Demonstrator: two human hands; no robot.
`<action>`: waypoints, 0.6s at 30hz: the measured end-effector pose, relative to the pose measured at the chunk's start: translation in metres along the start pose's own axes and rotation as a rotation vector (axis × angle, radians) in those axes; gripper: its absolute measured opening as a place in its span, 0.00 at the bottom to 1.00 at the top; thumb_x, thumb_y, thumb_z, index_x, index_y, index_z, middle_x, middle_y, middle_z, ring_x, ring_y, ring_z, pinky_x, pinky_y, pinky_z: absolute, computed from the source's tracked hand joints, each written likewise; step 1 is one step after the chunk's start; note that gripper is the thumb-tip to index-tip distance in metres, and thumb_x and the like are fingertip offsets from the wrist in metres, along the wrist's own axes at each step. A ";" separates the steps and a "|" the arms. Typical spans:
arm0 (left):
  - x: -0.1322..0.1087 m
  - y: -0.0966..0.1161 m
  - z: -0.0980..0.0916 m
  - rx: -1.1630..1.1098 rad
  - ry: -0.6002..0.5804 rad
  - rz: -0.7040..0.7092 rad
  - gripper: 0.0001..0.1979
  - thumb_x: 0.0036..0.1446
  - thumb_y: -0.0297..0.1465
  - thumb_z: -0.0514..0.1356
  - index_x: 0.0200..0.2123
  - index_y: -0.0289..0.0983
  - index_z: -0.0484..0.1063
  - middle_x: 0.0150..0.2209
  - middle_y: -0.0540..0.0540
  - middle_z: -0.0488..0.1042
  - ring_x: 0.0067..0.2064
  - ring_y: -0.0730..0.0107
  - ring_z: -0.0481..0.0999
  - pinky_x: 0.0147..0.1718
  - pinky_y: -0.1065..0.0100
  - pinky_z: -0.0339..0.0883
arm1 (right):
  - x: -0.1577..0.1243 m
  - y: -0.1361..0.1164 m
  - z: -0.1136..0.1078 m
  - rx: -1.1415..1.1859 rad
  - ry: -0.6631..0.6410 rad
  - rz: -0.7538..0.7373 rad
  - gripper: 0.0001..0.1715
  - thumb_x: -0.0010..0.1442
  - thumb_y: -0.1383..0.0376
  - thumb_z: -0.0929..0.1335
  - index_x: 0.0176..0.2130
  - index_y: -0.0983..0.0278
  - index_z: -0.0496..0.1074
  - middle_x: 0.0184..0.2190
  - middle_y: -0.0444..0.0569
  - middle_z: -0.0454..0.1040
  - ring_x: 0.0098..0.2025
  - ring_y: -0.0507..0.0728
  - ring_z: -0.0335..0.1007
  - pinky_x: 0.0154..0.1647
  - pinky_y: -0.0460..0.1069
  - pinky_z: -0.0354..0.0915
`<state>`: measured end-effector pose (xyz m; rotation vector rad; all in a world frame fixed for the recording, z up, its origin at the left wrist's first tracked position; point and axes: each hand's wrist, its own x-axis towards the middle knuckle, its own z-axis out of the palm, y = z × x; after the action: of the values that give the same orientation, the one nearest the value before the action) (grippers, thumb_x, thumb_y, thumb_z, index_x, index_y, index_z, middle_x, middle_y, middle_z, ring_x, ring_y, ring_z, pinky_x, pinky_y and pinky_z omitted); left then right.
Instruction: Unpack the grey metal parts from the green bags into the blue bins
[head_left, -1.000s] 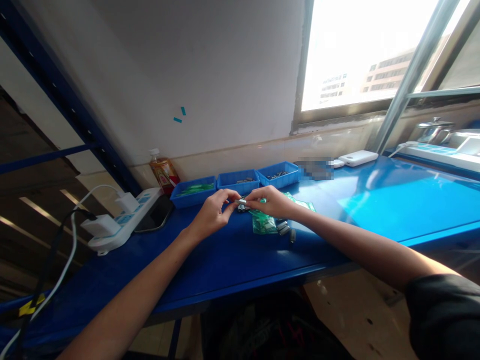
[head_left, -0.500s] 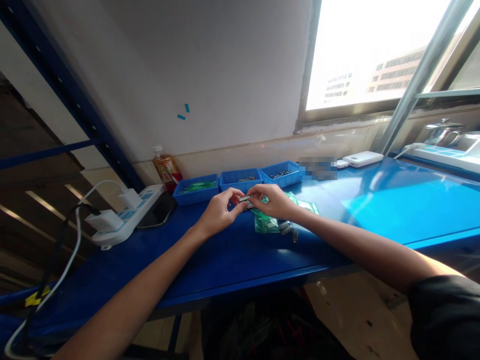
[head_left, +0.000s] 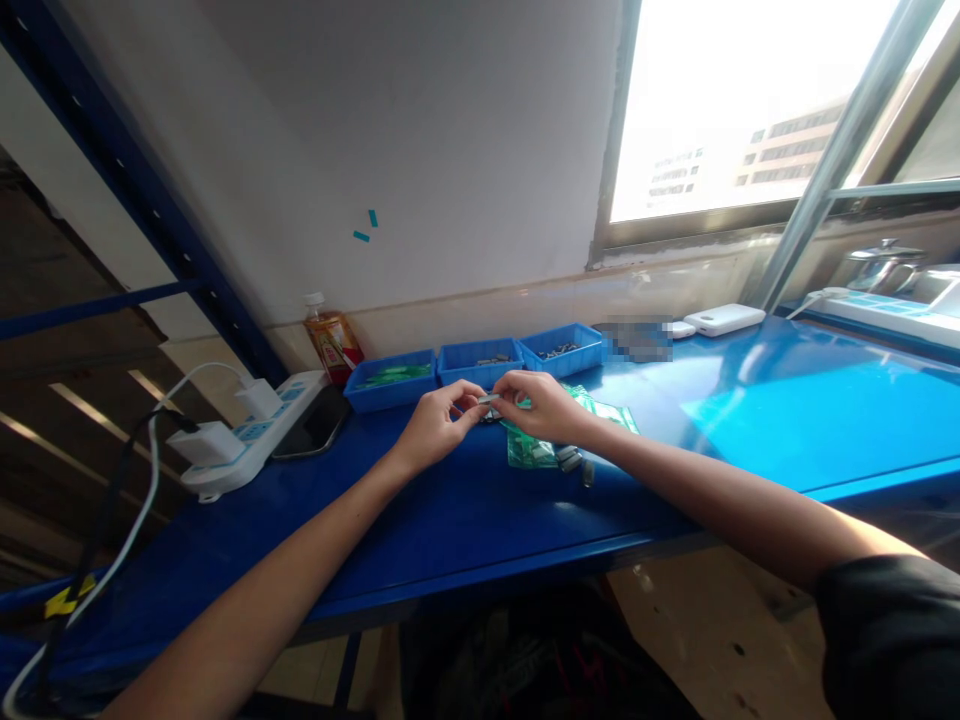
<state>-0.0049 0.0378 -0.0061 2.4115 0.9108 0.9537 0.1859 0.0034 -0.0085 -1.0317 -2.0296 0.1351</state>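
Three blue plastic bins are lined up along the back of the table. In the left bin (head_left: 390,399), green packets (head_left: 397,374) are held; in the middle bin (head_left: 469,377) and the right bin (head_left: 579,356), small metallic pieces are gathered. Just in front of the middle bin, a small silvery piece (head_left: 488,399) is held above the tabletop, pinched between the closed fingertips of the left hand (head_left: 437,427) and the right hand (head_left: 546,407). Below the right hand, green plastic packaging (head_left: 529,448) is spread, with metal cylinders (head_left: 568,459) placed beside it. The glossy blue tabletop (head_left: 465,525) is lit by sunlight through the window (head_left: 731,80). At the left, a white power strip (head_left: 262,428) is fitted with two plugs, and a dark phone (head_left: 311,428) is laid beside it. An amber bottle (head_left: 331,342) is stood against the wall (head_left: 465,150), where two blue strips (head_left: 361,237) are stuck.
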 end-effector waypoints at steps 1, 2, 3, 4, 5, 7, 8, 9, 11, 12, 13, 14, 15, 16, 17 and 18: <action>0.000 -0.003 0.000 0.048 -0.005 0.011 0.13 0.58 0.41 0.57 0.40 0.38 0.72 0.33 0.47 0.77 0.36 0.66 0.76 0.37 0.67 0.68 | 0.001 0.001 0.001 -0.027 0.009 0.005 0.06 0.58 0.64 0.66 0.32 0.64 0.70 0.26 0.45 0.73 0.29 0.52 0.68 0.30 0.45 0.59; 0.000 -0.007 0.001 0.109 -0.016 0.022 0.14 0.57 0.41 0.57 0.42 0.38 0.71 0.34 0.47 0.76 0.37 0.64 0.76 0.38 0.65 0.68 | 0.002 0.003 0.001 -0.069 0.026 0.016 0.05 0.58 0.64 0.67 0.33 0.64 0.71 0.27 0.46 0.73 0.30 0.52 0.68 0.30 0.45 0.59; 0.000 -0.012 0.001 0.175 -0.034 0.033 0.15 0.57 0.41 0.58 0.44 0.38 0.71 0.36 0.46 0.76 0.39 0.63 0.75 0.40 0.63 0.68 | 0.004 0.006 0.002 -0.125 0.050 0.035 0.06 0.58 0.63 0.67 0.34 0.64 0.71 0.28 0.46 0.73 0.30 0.52 0.68 0.30 0.46 0.58; 0.000 -0.018 0.001 0.242 -0.062 0.043 0.17 0.55 0.41 0.59 0.45 0.38 0.70 0.38 0.44 0.75 0.41 0.61 0.75 0.42 0.61 0.68 | 0.007 0.011 0.001 -0.190 0.074 0.065 0.07 0.58 0.62 0.67 0.35 0.63 0.71 0.29 0.46 0.74 0.31 0.53 0.68 0.30 0.46 0.57; 0.000 -0.023 0.001 0.296 -0.100 0.049 0.18 0.55 0.41 0.59 0.46 0.38 0.70 0.41 0.43 0.75 0.43 0.59 0.74 0.43 0.60 0.68 | 0.009 0.016 0.000 -0.258 0.097 0.102 0.08 0.58 0.61 0.67 0.36 0.63 0.71 0.30 0.47 0.74 0.31 0.54 0.67 0.31 0.47 0.56; 0.000 -0.030 0.000 0.359 -0.170 0.047 0.17 0.55 0.41 0.59 0.45 0.39 0.71 0.43 0.42 0.74 0.46 0.58 0.73 0.45 0.59 0.68 | 0.014 0.029 -0.004 -0.393 0.124 0.187 0.09 0.59 0.61 0.66 0.37 0.64 0.72 0.30 0.48 0.75 0.32 0.56 0.67 0.33 0.49 0.55; -0.001 -0.032 0.000 0.375 -0.192 0.043 0.16 0.56 0.40 0.58 0.45 0.39 0.71 0.43 0.43 0.74 0.46 0.59 0.73 0.45 0.59 0.68 | 0.016 0.035 -0.006 -0.452 0.130 0.225 0.09 0.59 0.61 0.66 0.36 0.64 0.72 0.29 0.49 0.75 0.33 0.57 0.67 0.36 0.50 0.55; -0.001 -0.032 0.000 0.389 -0.204 0.039 0.15 0.57 0.40 0.57 0.44 0.40 0.71 0.43 0.43 0.74 0.46 0.59 0.73 0.45 0.60 0.67 | 0.017 0.040 -0.008 -0.499 0.132 0.254 0.09 0.60 0.61 0.66 0.35 0.64 0.72 0.29 0.50 0.75 0.35 0.59 0.67 0.38 0.52 0.55; -0.001 -0.030 0.000 0.417 -0.207 0.036 0.13 0.57 0.39 0.57 0.44 0.40 0.71 0.42 0.44 0.74 0.45 0.59 0.73 0.44 0.60 0.67 | 0.018 0.048 -0.011 -0.556 0.136 0.288 0.09 0.60 0.61 0.66 0.35 0.64 0.72 0.28 0.51 0.76 0.39 0.62 0.66 0.42 0.55 0.53; -0.002 -0.028 0.000 0.432 -0.205 0.036 0.14 0.57 0.39 0.57 0.44 0.41 0.71 0.42 0.44 0.74 0.45 0.59 0.73 0.44 0.60 0.67 | 0.018 0.051 -0.012 -0.569 0.138 0.294 0.09 0.60 0.61 0.66 0.36 0.64 0.72 0.29 0.52 0.76 0.40 0.63 0.65 0.43 0.56 0.52; -0.002 -0.026 0.000 0.447 -0.206 0.037 0.15 0.57 0.39 0.57 0.46 0.41 0.70 0.43 0.44 0.74 0.45 0.59 0.73 0.44 0.60 0.67 | 0.018 0.052 -0.012 -0.577 0.141 0.296 0.09 0.60 0.61 0.65 0.36 0.63 0.72 0.30 0.52 0.77 0.41 0.63 0.65 0.44 0.57 0.51; -0.002 -0.024 0.001 0.463 -0.209 0.038 0.17 0.58 0.40 0.57 0.48 0.42 0.69 0.44 0.44 0.74 0.46 0.59 0.73 0.44 0.60 0.67 | 0.018 0.053 -0.012 -0.582 0.144 0.295 0.09 0.60 0.61 0.65 0.37 0.63 0.72 0.30 0.52 0.77 0.42 0.64 0.64 0.45 0.57 0.51; -0.003 -0.022 0.001 0.479 -0.214 0.040 0.18 0.58 0.40 0.56 0.51 0.43 0.68 0.44 0.44 0.73 0.46 0.59 0.72 0.44 0.60 0.67 | 0.017 0.054 -0.011 -0.584 0.148 0.292 0.09 0.60 0.61 0.65 0.38 0.63 0.72 0.31 0.52 0.77 0.42 0.64 0.63 0.45 0.58 0.50; -0.003 -0.021 0.001 0.495 -0.221 0.041 0.19 0.59 0.40 0.55 0.52 0.43 0.68 0.45 0.44 0.73 0.47 0.58 0.72 0.44 0.61 0.66 | 0.017 0.054 -0.011 -0.584 0.152 0.289 0.09 0.60 0.61 0.65 0.38 0.63 0.73 0.31 0.52 0.77 0.42 0.64 0.63 0.45 0.58 0.50; -0.003 -0.021 0.002 0.508 -0.228 0.041 0.19 0.59 0.40 0.55 0.53 0.44 0.67 0.46 0.44 0.72 0.47 0.58 0.72 0.44 0.61 0.66 | 0.017 0.055 -0.010 -0.581 0.155 0.285 0.10 0.61 0.61 0.65 0.38 0.63 0.73 0.31 0.52 0.77 0.42 0.64 0.63 0.45 0.58 0.50; -0.003 -0.020 0.002 0.519 -0.232 0.042 0.18 0.60 0.41 0.54 0.52 0.44 0.68 0.46 0.44 0.72 0.47 0.58 0.71 0.43 0.61 0.66 | 0.017 0.056 -0.010 -0.577 0.157 0.283 0.10 0.61 0.61 0.65 0.39 0.62 0.73 0.31 0.52 0.77 0.42 0.64 0.62 0.45 0.58 0.50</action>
<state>-0.0143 0.0499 -0.0202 2.9001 1.1287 0.4687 0.2223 0.0503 -0.0156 -1.6286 -1.8042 -0.3961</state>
